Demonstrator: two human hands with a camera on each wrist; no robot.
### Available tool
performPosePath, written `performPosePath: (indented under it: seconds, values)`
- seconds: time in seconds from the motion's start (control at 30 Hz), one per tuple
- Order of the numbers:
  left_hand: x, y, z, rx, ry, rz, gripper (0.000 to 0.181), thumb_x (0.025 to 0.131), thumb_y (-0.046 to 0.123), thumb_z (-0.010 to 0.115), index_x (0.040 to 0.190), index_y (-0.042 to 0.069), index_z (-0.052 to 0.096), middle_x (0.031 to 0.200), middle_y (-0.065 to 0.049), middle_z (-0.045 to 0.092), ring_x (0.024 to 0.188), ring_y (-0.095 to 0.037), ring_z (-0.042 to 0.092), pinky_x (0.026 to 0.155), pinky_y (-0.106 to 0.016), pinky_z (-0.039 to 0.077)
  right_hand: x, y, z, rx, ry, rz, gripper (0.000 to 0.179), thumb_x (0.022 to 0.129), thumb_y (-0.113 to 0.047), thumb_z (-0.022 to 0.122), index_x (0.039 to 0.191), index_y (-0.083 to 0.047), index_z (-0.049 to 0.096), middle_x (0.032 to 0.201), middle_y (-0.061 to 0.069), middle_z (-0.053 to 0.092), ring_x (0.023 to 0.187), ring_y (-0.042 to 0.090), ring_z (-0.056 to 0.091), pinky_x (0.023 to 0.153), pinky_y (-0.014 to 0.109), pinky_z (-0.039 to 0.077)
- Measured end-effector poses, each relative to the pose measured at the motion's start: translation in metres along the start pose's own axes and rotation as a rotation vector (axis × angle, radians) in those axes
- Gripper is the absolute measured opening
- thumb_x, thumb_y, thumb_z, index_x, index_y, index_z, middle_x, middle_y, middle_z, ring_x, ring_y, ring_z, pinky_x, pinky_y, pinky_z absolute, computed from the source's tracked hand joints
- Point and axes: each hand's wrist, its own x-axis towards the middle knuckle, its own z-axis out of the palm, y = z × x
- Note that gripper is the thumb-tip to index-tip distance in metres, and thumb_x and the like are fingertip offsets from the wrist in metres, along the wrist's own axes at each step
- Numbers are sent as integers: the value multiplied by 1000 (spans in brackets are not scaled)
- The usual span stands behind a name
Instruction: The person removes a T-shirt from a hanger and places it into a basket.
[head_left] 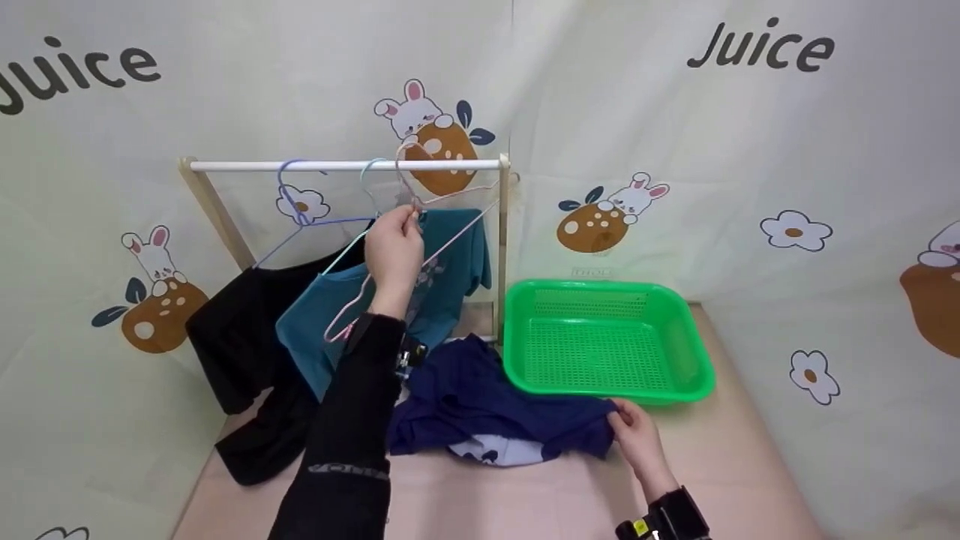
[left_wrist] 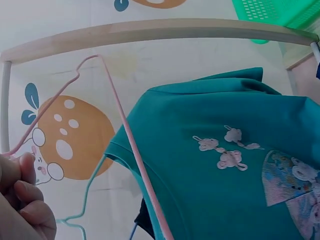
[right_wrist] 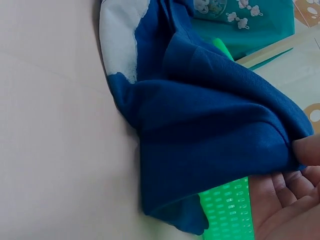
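My left hand (head_left: 395,244) pinches a pink hanger (head_left: 459,234) near the base of its hook, at the right part of the rack's white rail. Whether the hook rests on the rail I cannot tell. My right hand (head_left: 637,439) pinches the edge of a navy blue shirt (head_left: 480,394) with a pale printed patch. That shirt lies crumpled on the table before the rack; in the right wrist view the thumb presses its cloth (right_wrist: 215,135) against the fingers. Behind the left hand a teal shirt (left_wrist: 215,120) with pink flower trims hangs on a mint hanger (left_wrist: 86,195).
The rack (head_left: 262,166) has wooden side posts. A black garment (head_left: 240,330) hangs on a purple hanger (head_left: 281,244) at its left and reaches the table (head_left: 525,502). A green plastic basket (head_left: 600,394) stands right of the rack. Behind is a printed curtain (head_left: 637,112).
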Motion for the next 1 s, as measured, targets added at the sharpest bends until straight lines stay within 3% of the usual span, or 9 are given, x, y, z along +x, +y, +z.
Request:
performPosePath:
  seconds: [0.13, 0.27, 0.43, 0.6, 0.8, 1.0]
  values:
    - [6, 8, 3, 86, -55, -24, 20, 101, 17, 58, 106, 11, 76, 97, -7, 71, 89, -24, 65, 73, -41, 48, 0, 1, 6, -49, -13, -72, 27, 94, 6, 54, 119, 15, 59, 117, 27, 64, 105, 26, 64, 84, 23, 50]
    - [8, 9, 10, 193, -145, -17, 21, 101, 18, 59, 113, 12, 76, 104, -6, 72, 95, -25, 66, 74, -41, 51, -2, -1, 16, -102, -68, -183, 35, 93, 3, 58, 128, 5, 58, 128, 22, 61, 122, 35, 55, 103, 38, 40]
    - [3, 3, 19, 265, -247, 12, 23, 101, 19, 58, 115, 10, 74, 103, -8, 69, 91, -25, 63, 75, -40, 51, -6, -1, 39, -247, -198, -434, 54, 90, -7, 69, 141, -6, 52, 132, 12, 61, 125, 35, 53, 106, 55, 34]
    - [-3, -4, 26, 288, -233, 88, 25, 101, 22, 59, 118, 7, 70, 102, -10, 67, 93, -26, 61, 83, -40, 49, -6, 2, 65, -470, -327, -676, 65, 85, -24, 77, 142, -8, 51, 141, 16, 52, 127, 38, 49, 102, 58, 38]
    - [-13, -16, 23, 359, -197, 178, 42, 100, 29, 61, 136, 7, 58, 125, -15, 62, 115, -32, 56, 97, -48, 38, -7, 2, 94, -613, -462, -697, 83, 79, -32, 83, 150, -17, 43, 153, 20, 36, 134, 43, 39, 102, 60, 38]
    - [-27, -29, 19, 394, -229, 193, 72, 96, 50, 59, 154, 16, 34, 150, -14, 42, 136, -34, 37, 109, -60, 18, -6, 8, 113, -726, -518, -676, 96, 75, -38, 85, 155, -22, 34, 158, 21, 26, 136, 46, 35, 97, 61, 42]
